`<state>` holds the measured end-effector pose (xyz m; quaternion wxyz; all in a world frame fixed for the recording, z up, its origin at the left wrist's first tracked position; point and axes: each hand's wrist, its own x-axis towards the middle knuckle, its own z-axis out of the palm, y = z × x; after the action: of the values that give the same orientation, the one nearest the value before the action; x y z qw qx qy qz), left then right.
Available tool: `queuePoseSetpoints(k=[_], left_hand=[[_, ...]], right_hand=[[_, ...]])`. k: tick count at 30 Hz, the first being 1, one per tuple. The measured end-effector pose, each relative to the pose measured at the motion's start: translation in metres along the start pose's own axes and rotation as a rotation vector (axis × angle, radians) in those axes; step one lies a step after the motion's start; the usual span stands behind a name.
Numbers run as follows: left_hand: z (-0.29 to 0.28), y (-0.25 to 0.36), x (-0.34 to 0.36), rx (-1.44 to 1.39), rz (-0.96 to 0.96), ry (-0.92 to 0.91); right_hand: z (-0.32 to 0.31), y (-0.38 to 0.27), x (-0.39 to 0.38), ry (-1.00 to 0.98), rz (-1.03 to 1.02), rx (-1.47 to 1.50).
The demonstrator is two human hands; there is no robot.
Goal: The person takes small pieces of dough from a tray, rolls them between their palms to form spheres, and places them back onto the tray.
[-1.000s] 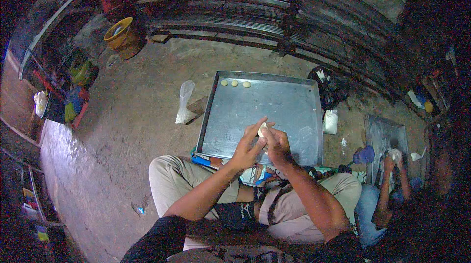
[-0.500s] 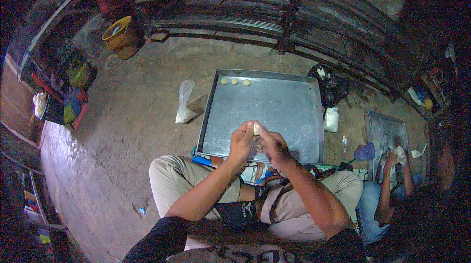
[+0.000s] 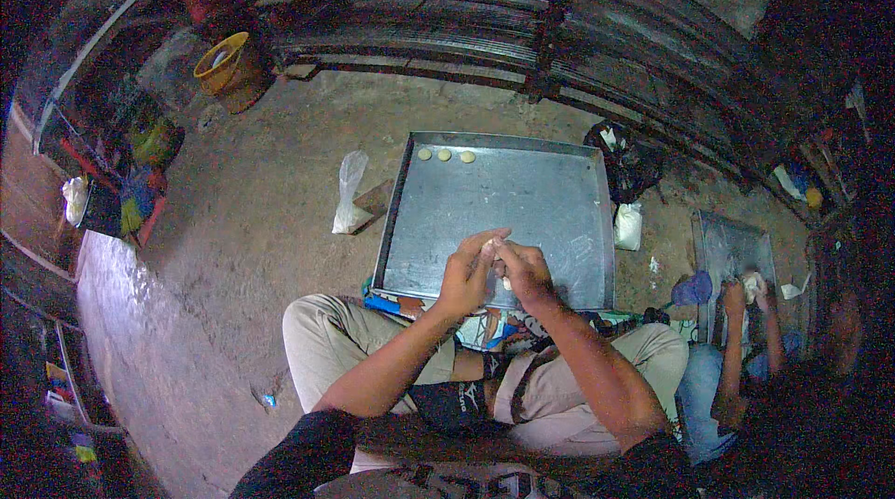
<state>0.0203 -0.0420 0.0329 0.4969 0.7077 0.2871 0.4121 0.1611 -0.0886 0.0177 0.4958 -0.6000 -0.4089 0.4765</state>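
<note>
My left hand (image 3: 465, 277) and my right hand (image 3: 526, 275) meet over the near part of a large metal baking tray (image 3: 494, 210). Their fingers are closed together around a small piece of pale dough (image 3: 506, 284), mostly hidden by the fingers; a bit of it shows below, beside my right hand. The fingertips of both hands touch at the top. In the tray's far left corner, three flat dough rounds (image 3: 446, 154) lie in a row. The tray rests in front of my crossed legs, on a colourful patterned cloth (image 3: 485, 329).
Left of the tray stands a clear plastic bag of white powder (image 3: 351, 205); another white bag (image 3: 629, 227) sits at its right, near a black plastic bag (image 3: 634, 164). A yellow bucket (image 3: 231, 80) is far left. At right, another person's hands (image 3: 748, 292) work over a second tray (image 3: 732, 238).
My fingers have shifted around the dough: it showed between the thumbs at the top before, and now shows lower, by the right hand. The co-worker's hands have moved slightly.
</note>
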Motion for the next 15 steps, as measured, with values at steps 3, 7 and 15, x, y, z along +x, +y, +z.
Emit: queuePoseSetpoints(k=[3,7,15], left_hand=[[-0.009,-0.027,0.002,-0.269,-0.177,-0.007],[-0.008,-0.032,0.006,-0.597,-0.368,0.036],[-0.012,-0.003,0.007,-0.606,-0.371,-0.228]], right_hand=[[0.014,-0.021,-0.011,-0.046,0.065,0.11],[0.015,-0.025,-0.011,-0.113,0.104,0.105],[0.002,-0.025,-0.007,-0.065,0.083,0.268]])
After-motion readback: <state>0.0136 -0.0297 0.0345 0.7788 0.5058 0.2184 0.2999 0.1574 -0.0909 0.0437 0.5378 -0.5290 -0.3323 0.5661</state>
